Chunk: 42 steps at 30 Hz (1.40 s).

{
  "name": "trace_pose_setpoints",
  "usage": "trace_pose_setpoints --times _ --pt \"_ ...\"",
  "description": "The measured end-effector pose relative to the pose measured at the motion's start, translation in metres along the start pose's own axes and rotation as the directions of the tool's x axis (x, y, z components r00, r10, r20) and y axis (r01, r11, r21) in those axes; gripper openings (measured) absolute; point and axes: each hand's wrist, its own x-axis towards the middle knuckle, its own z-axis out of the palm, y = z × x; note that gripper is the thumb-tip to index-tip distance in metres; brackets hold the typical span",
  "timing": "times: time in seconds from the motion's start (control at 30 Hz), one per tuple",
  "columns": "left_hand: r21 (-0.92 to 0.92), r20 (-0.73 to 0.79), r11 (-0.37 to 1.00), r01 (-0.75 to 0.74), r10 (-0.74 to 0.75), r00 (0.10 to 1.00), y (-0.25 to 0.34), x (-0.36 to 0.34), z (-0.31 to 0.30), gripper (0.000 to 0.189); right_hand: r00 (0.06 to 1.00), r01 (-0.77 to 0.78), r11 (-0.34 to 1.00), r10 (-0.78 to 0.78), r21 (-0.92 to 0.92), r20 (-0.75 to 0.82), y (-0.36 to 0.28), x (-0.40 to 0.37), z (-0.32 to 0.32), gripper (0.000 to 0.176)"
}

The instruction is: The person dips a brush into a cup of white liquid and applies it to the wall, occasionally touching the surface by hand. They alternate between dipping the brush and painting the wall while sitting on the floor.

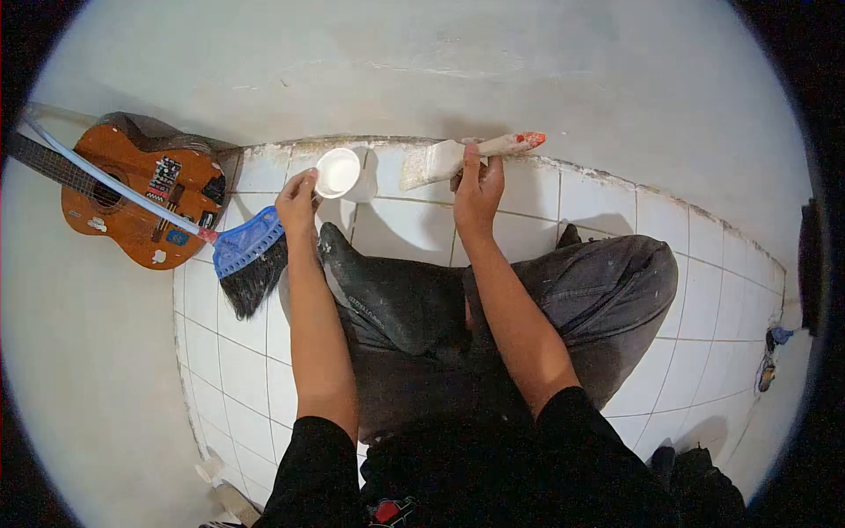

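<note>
My left hand (pixel 299 201) is closed on the side of a small white plastic cup (pixel 356 180). The cup is tilted so its round mouth faces me, and something white shows inside. To its right, my right hand (pixel 478 189) grips a paintbrush (pixel 515 143) with a pale handle, red at its end. The brush's wide, whitish bristles (pixel 416 167) point left toward the cup, apart from it. Both hands are held over the white tiles, close to the foot of the wall.
A grey wall (pixel 440 70) rises in front, its lower edge stained. At left, a sticker-covered guitar (pixel 141 189) leans in the corner, a blue broom (pixel 251 246) in front of it. White floor tiles (pixel 713 290) surround my crossed legs (pixel 607 273). Dark items (pixel 700 480) lie at lower right.
</note>
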Motion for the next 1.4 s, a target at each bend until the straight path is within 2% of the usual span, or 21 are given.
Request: trace_pose_setpoints --times 0.07,0.1,0.17,0.23,0.3,0.37,0.43,0.47,0.5,0.57,0.6,0.7,0.77,0.8,0.9,0.97,1.07,1.2,1.27,1.4 --pt "-0.135 0.066 0.991 -0.024 0.034 0.997 -0.003 -0.001 -0.003 0.024 1.000 -0.013 1.000 0.013 -0.010 -0.011 -0.003 -0.002 0.001 0.030" --pt "-0.118 0.066 0.993 -0.013 0.021 0.998 0.005 -0.010 -0.005 0.024 0.999 -0.032 0.999 0.031 -0.009 -0.019 -0.004 -0.008 0.003 0.030" --pt "0.061 0.152 0.998 -0.035 0.025 0.988 0.023 -0.024 0.008 0.021 0.998 -0.054 0.999 0.054 -0.005 -0.013 -0.007 -0.010 0.003 0.030" --pt "0.064 0.125 0.997 -0.053 0.045 0.991 0.018 -0.020 0.010 0.020 0.999 -0.046 0.999 0.046 0.005 -0.013 -0.003 -0.008 0.001 0.030" --pt "0.037 0.002 0.998 -0.050 0.050 0.999 0.013 -0.012 0.002 0.021 0.999 -0.033 0.999 0.033 0.022 -0.009 -0.003 -0.006 0.002 0.030" --pt "0.013 0.005 0.999 -0.046 0.045 0.999 0.010 -0.011 0.000 0.022 0.999 -0.049 0.999 0.049 0.016 -0.018 -0.005 -0.006 0.003 0.029" --pt "-0.049 0.140 0.999 -0.019 0.025 0.990 0.023 -0.022 0.010 0.023 0.999 -0.034 0.999 0.034 0.003 -0.021 -0.004 -0.005 0.005 0.029" --pt "0.017 0.184 0.996 -0.088 0.084 0.979 0.024 -0.021 0.013 0.022 1.000 -0.017 1.000 0.017 -0.016 -0.021 -0.004 -0.005 0.005 0.029" --pt "0.014 0.181 0.996 -0.085 0.081 0.980 0.024 -0.022 0.015 0.022 1.000 -0.018 1.000 0.018 -0.020 -0.018 -0.005 -0.006 0.004 0.029" --pt "0.042 0.295 0.995 -0.093 0.077 0.953 0.024 -0.022 0.017 0.021 1.000 -0.015 1.000 0.016 0.017 -0.019 -0.010 -0.008 0.004 0.029" --pt "0.036 0.305 0.994 -0.103 0.088 0.948 0.026 -0.026 0.020 0.020 1.000 -0.016 1.000 0.016 0.016 -0.016 -0.009 -0.008 0.004 0.029" --pt "0.037 0.344 0.994 -0.104 0.085 0.935 0.024 -0.023 0.021 0.021 0.998 0.066 0.998 -0.066 -0.023 -0.013 -0.002 -0.008 0.004 0.028" --pt "0.031 0.356 0.996 -0.087 0.070 0.932 0.024 -0.022 0.020 0.021 0.972 0.232 0.963 -0.233 -0.135 0.011 0.002 -0.009 0.003 0.028" --pt "0.020 0.359 0.996 -0.081 0.069 0.931 0.023 -0.021 0.021 0.022 0.972 0.233 0.963 -0.233 -0.136 0.015 -0.001 -0.011 0.003 0.028" --pt "0.001 0.372 0.998 -0.061 0.056 0.927 0.021 -0.021 0.022 0.024 0.979 0.199 0.956 -0.183 -0.218 0.092 -0.008 -0.018 0.003 0.027" --pt "-0.008 0.383 0.999 -0.048 0.048 0.922 0.021 -0.020 0.022 0.025 0.949 0.291 0.918 -0.241 -0.270 0.202 -0.006 -0.020 0.004 0.024" --pt "-0.022 0.423 0.999 -0.043 0.048 0.905 0.018 -0.018 0.022 0.026 0.911 0.386 0.859 -0.297 -0.336 0.288 -0.003 -0.020 0.005 0.024" --pt "-0.009 0.433 1.000 -0.015 0.018 0.901 0.027 -0.022 0.026 0.024 0.910 0.374 0.876 -0.283 -0.306 0.303 -0.011 -0.024 0.010 0.023" --pt "-0.023 0.430 1.000 0.002 0.008 0.903 0.029 -0.023 0.027 0.022 0.876 0.430 0.807 -0.266 -0.404 0.402 -0.013 -0.026 0.009 0.021" --pt "-0.011 0.446 1.000 0.027 -0.019 0.895 0.032 -0.025 0.028 0.023 0.849 0.470 0.781 -0.273 -0.411 0.452 -0.013 -0.027 0.013 0.024"
